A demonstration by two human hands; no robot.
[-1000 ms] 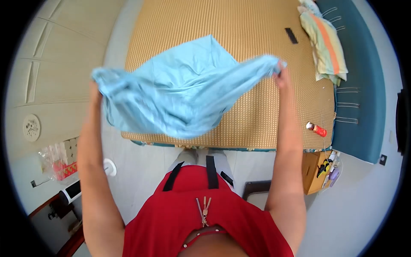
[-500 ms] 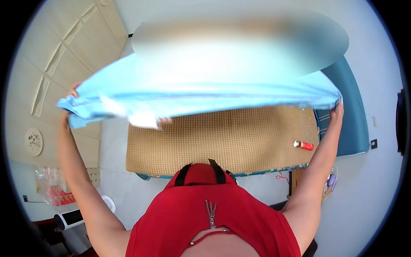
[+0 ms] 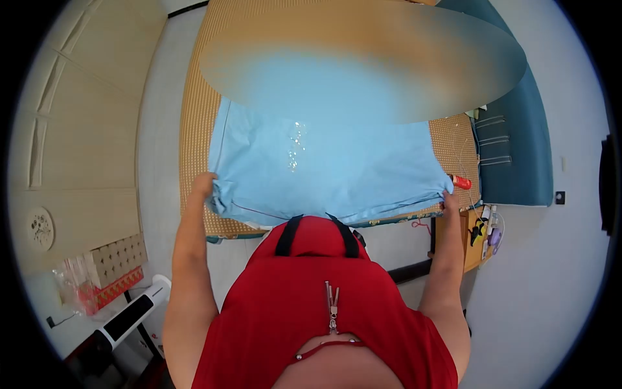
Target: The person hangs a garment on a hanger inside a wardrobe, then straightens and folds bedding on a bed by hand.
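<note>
A wide light blue cloth (image 3: 363,162) lies spread over the woven mat (image 3: 194,142) on the bed, with a shiny pattern near its middle. Whether it is a garment or a piece of bedding I cannot tell. My left hand (image 3: 205,185) is closed on its near left corner, where the fabric bunches. At the near right corner, my right hand (image 3: 449,202) grips the bunched edge. A red cylindrical container (image 3: 461,182) rests on the mat just beyond my right hand. The cloth's far part is hidden by a blurred patch.
A teal headboard (image 3: 518,149) stands at the bed's right end. Below it, a small wooden cabinet (image 3: 476,253) holds several small items. Pale cabinets (image 3: 84,129) line the left side. Patterned boxes (image 3: 116,266) and a white tower-like appliance (image 3: 133,314) stand at lower left.
The cloth was stretched wide in the air; it has come down onto the mat. Both hands moved lower and closer together, still holding its edge. The view has tilted and shifted.
</note>
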